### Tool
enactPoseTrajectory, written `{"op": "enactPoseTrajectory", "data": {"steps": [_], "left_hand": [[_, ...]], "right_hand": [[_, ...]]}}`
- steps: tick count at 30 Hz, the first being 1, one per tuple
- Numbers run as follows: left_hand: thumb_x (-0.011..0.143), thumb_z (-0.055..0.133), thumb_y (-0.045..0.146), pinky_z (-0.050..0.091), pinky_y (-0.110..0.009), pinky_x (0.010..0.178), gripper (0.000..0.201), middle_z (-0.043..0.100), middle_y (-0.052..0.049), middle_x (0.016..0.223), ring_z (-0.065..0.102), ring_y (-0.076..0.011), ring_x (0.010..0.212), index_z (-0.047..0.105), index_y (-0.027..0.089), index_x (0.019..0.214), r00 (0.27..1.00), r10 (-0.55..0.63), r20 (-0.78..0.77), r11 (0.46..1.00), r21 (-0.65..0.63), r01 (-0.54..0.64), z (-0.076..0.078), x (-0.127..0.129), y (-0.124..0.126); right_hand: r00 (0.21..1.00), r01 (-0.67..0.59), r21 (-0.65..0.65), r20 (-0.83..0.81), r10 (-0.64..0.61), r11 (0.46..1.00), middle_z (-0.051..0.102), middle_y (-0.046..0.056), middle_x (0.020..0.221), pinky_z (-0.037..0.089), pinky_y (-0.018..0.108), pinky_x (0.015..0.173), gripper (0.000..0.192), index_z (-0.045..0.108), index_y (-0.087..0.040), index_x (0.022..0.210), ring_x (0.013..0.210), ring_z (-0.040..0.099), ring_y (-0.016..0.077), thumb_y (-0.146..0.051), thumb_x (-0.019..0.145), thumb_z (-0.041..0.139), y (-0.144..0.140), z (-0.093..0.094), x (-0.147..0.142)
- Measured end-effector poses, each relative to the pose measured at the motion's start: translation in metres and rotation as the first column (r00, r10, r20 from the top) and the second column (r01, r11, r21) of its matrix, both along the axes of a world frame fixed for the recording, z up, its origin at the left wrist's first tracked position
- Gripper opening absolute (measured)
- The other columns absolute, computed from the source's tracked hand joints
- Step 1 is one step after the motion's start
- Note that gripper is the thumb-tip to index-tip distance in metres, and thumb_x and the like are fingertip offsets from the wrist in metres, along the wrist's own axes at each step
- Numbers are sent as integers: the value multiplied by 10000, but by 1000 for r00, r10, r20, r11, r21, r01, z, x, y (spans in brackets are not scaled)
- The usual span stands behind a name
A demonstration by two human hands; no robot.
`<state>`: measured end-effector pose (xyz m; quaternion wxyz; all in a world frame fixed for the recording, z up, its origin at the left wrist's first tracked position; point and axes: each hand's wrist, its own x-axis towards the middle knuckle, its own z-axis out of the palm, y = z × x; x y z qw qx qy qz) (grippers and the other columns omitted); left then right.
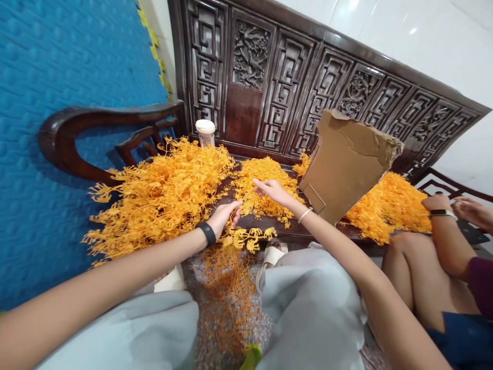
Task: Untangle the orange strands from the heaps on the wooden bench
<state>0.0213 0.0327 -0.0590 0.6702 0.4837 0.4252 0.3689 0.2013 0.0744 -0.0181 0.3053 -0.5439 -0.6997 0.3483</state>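
Observation:
My left hand is closed in a pinch on an orange plastic sprig, whose curled branches stick out below the fingers. My right hand is just above a pile of small orange plastic pieces on the dark wooden bench; its forefinger is stretched out and the other fingers are partly hidden. To the left of my left hand rises a large heap of long orange sprigs. More orange bits lie below, between my knees.
A cardboard piece leans upright on the bench, right of the middle pile. Beyond it is another orange heap, beside a co-worker's hands. A white-lidded container stands against the carved backrest. A curved armrest juts out left.

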Motion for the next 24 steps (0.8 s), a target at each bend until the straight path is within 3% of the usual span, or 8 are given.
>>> {"op": "enactPoseTrajectory", "data": {"steps": [2,5,10,12,16,20,24], "left_hand": [[712,551,430,261,-218,411,374,389,55,390,347,-59,357,397,177,484,1000,-6,14,1000,-13,6,-3,-2,1],[705,571,421,261,-218,417,391,374,59,388,354,-55,357,383,176,465,999,-18,35,1000,-11,18,-3,-1,2],[715,565,424,268,-220,420,417,352,57,380,348,-56,357,371,177,440,996,-62,69,998,19,61,0,5,1],[731,545,433,281,-222,424,444,334,54,365,341,-59,356,357,180,418,994,-90,55,995,36,88,1,7,0],[759,511,445,310,-220,443,486,320,46,348,357,-66,366,341,180,389,995,-103,16,991,82,102,2,8,0],[768,511,434,301,-207,429,481,329,49,348,360,-60,359,347,173,399,998,-57,4,993,100,56,2,4,3],[763,529,409,262,-200,381,432,357,53,348,344,-57,325,368,173,438,999,-45,-17,999,28,45,0,3,4]], "right_hand": [[997,-76,-73,-8,76,994,645,83,832,464,258,685,409,629,-95,806,654,579,119,-483,801,501,-11,1,2],[983,-184,-139,-43,179,973,626,72,945,461,259,760,322,588,-108,1025,734,585,108,-299,766,599,-22,-1,4],[980,-175,-143,-116,159,974,573,65,1040,472,258,747,512,419,-169,1244,722,571,85,-180,759,583,-24,-13,2],[981,-166,-130,-121,150,978,581,45,982,473,250,711,468,437,-178,1209,697,568,85,-198,764,581,-24,-15,1],[964,-232,-126,-161,211,965,590,8,788,465,238,670,131,556,-136,847,634,565,86,-238,768,580,-26,-12,-1],[944,-249,-123,-252,212,961,614,5,769,471,234,661,124,558,-141,795,620,576,82,-264,776,566,-31,-4,-2],[949,-229,-84,-244,202,970,624,10,731,470,233,645,154,578,-135,743,607,568,81,-286,735,606,-32,0,-3]]}}
